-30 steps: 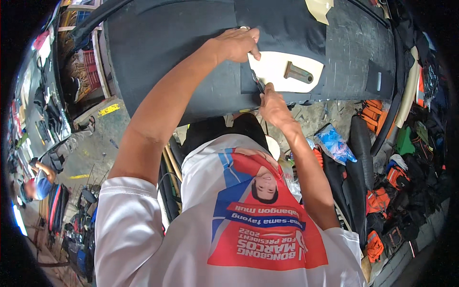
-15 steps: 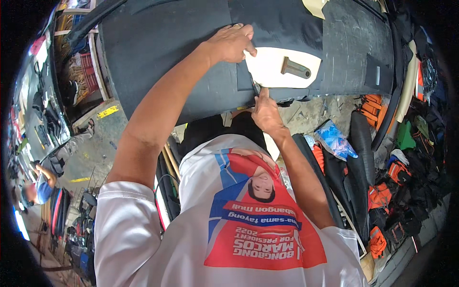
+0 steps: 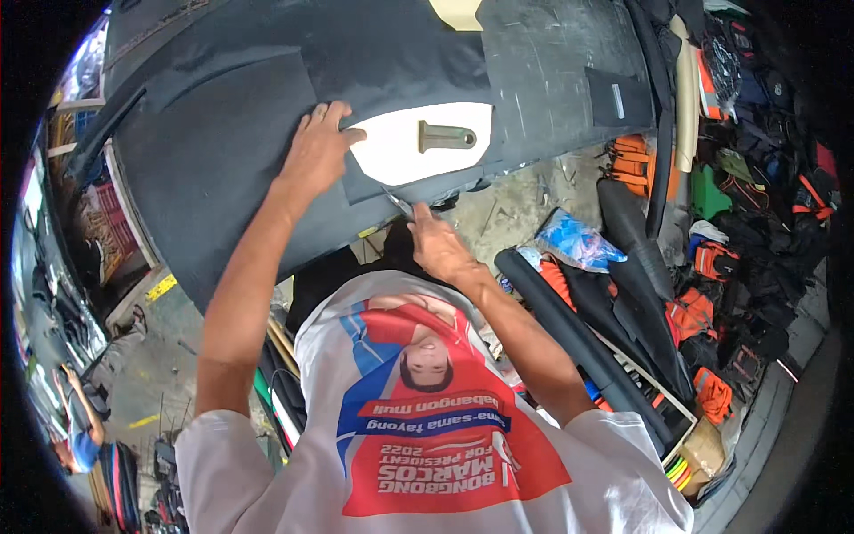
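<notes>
A white template (image 3: 405, 160) with rounded edges lies on black fabric (image 3: 391, 80) over the dark work table. On it rests a greenish metal bar (image 3: 447, 137) with a hole at one end. My left hand (image 3: 322, 147) bears down at the template's left corner, its thumb on the white edge and its fingers bent on the fabric. Just below the template's lower edge, my right hand (image 3: 438, 240) is closed round a slim metal-bladed tool (image 3: 397, 202). The blade points up and left at the fabric; its handle is mostly hidden in the hand.
A small black piece with a light strip (image 3: 617, 102) lies at the table's right. A cream sheet (image 3: 460, 12) sits at the far edge. To the right are black rolls (image 3: 560, 307), a blue plastic pack (image 3: 580, 240) and orange gear (image 3: 712, 393). A person (image 3: 84, 440) is at far left.
The view has shifted, so the table and template appear further left. My right hand with the bladed tool has moved left along the template's lower edge. My left hand stays at its left corner.
</notes>
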`<state>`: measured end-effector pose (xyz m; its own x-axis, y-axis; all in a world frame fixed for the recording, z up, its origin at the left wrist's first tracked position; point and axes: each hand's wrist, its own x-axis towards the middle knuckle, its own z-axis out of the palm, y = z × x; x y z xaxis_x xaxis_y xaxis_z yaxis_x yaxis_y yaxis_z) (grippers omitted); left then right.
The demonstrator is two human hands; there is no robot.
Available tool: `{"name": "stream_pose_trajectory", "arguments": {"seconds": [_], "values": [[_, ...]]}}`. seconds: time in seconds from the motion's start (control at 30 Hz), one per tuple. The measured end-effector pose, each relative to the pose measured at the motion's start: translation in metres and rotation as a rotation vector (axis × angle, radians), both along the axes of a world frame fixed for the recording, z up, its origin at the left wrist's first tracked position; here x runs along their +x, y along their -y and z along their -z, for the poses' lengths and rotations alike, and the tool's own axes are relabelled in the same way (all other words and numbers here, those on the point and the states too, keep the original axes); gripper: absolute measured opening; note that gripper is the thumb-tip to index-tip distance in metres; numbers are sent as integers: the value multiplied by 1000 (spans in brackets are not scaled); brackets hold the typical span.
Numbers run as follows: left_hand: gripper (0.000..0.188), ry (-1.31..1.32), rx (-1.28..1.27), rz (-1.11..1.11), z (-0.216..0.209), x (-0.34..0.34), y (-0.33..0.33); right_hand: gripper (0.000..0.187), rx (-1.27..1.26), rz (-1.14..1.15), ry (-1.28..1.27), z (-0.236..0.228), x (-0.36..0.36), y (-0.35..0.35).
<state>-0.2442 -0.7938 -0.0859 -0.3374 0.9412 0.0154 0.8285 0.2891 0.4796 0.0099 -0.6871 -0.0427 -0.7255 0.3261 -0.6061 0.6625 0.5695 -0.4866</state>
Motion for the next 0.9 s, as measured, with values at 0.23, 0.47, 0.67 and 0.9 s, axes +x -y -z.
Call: {"name": "stream_pose_trajectory", "arguments": {"seconds": [0.23,0.47,0.67,0.9], "values": [[33,88,13,-276,-7,63,19,27,-8,-155,-112,-5,43,-72],[35,40,100,-421,-8,68,47,27,-77,-373,-111,8,-5,-86],[34,1,109,-587,17,75,63,24,-103,-590,-225,33,-52,-68],[34,-7,126,-642,27,79,60,20,-76,-603,-243,42,-79,-59]]}}
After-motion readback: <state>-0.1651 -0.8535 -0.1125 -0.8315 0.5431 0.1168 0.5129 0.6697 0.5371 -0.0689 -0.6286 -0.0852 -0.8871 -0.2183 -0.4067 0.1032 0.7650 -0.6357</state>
